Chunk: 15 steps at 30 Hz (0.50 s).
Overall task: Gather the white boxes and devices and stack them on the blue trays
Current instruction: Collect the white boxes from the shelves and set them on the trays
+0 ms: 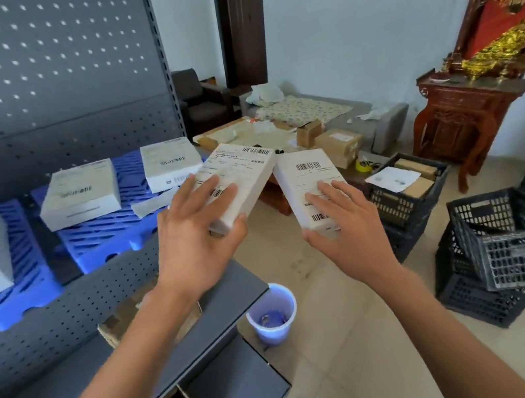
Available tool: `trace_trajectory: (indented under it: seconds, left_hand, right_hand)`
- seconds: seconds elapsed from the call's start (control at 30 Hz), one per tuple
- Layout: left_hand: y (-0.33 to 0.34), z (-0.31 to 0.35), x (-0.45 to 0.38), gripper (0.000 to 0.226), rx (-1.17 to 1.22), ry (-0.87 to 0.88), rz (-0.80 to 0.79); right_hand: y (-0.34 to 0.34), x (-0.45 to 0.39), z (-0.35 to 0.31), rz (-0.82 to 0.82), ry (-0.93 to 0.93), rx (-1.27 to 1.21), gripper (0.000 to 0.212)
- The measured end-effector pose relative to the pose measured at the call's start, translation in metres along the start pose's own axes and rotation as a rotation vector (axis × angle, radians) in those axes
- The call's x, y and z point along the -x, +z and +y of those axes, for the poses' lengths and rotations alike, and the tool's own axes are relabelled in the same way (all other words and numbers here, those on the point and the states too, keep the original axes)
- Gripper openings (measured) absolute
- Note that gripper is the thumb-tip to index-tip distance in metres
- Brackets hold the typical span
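White boxes, two in grasp, held up in front of shelf. Left hand (199, 244) closed round one labelled white box (240, 181), fingers spread on top, thumb under near end. Right hand (346, 233) gripping second white box (313, 190) likewise, label up. Beyond, two more flat white boxes (78, 195) (170, 164) lying apart on blue trays (97, 237) on grey shelf. Black crates (515, 243) on floor at right.

Grey pegboard shelf (66, 322) carries blue trays (103, 232). Two white boxes (78, 195) and a paper slip (151, 204) lie on them.
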<state>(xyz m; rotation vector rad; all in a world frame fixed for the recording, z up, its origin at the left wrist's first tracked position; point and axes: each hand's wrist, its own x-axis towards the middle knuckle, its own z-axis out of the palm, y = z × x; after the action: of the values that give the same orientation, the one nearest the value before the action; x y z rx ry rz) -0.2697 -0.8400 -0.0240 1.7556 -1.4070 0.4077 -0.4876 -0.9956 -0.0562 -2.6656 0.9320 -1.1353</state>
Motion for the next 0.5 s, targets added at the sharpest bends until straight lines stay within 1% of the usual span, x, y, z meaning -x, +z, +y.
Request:
trace_trajectory:
  seconds: [0.07, 0.17, 0.33, 0.5]
  left_hand:
    - [-0.004, -0.009, -0.012, 0.052, -0.029, -0.014, 0.029]
    - [-0.009, -0.027, -0.03, 0.051, -0.06, -0.043, 0.091]
    - [-0.017, -0.051, -0.043, 0.046, -0.101, -0.057, 0.182]
    - [-0.033, -0.071, -0.042, 0.047, -0.166, -0.129, 0.217]
  right_hand:
    - [0.012, -0.022, -0.005, -0.001, -0.009, -0.042, 0.06]
    - [0.024, -0.055, -0.01, 0.008, -0.075, -0.123, 0.059]
    - [0.042, -0.097, -0.018, 0.015, -0.163, -0.179, 0.062]
    - [0.067, -0.134, -0.036, 0.036, -0.301, -0.246, 0.06]
